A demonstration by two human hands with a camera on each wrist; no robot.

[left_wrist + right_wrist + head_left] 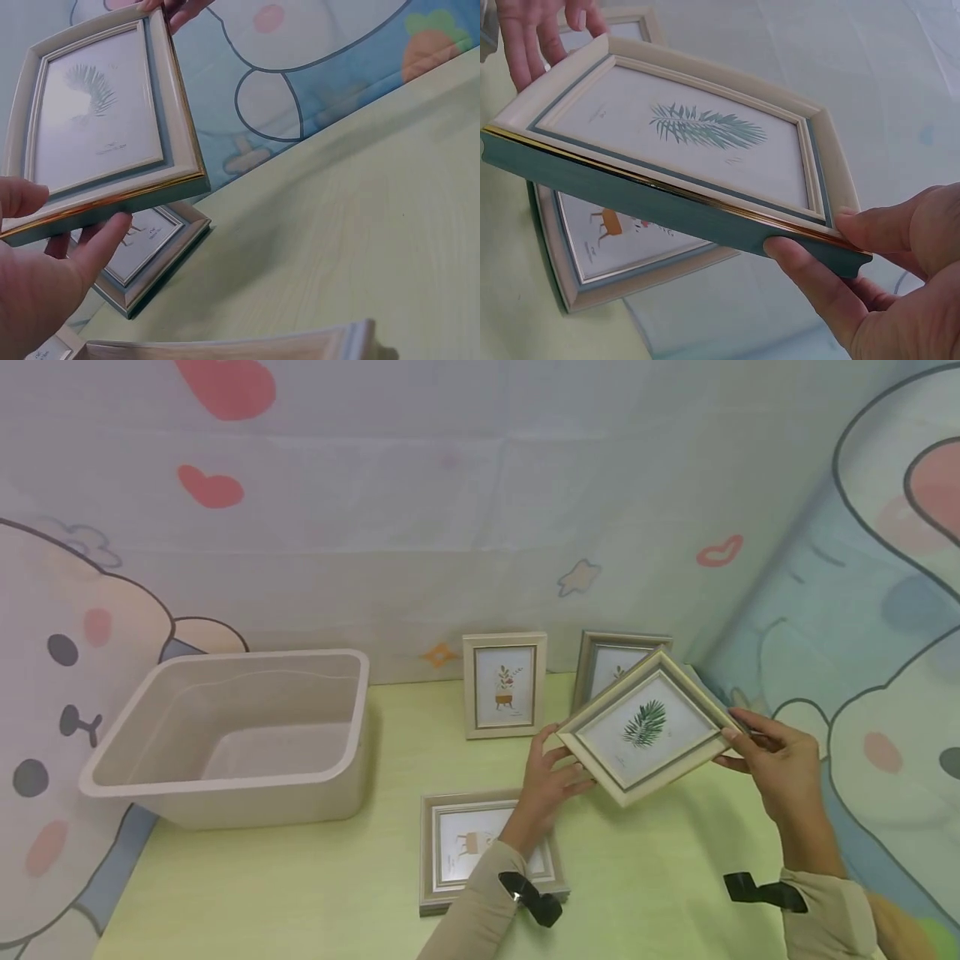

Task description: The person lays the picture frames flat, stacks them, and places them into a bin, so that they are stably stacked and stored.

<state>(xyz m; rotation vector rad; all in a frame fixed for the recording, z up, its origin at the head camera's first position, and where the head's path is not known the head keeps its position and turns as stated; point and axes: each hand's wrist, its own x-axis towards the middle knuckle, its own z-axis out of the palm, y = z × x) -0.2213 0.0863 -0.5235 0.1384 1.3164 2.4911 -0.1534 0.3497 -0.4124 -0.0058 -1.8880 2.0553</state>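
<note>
Both hands hold a cream picture frame (645, 728) with a green leaf print, tilted above the table. My left hand (546, 781) grips its left corner, thumb on the front and fingers beneath in the left wrist view. At the opposite corner, my right hand (780, 764) pinches the border between thumb and fingers. In the right wrist view the frame's green side with a gold edge line (660, 187) faces the camera. Behind it stands another picture frame (619, 660), partly hidden. A lighter potted-plant frame (504, 685) stands upright to its left.
Below my left forearm lies a picture frame (450, 852) with a chair-like print, partly covered by the arm. A large beige plastic tub (255, 806) sits on the left of the pale green table (315, 885). A cartoon-printed cloth (420, 527) hangs behind and along the sides.
</note>
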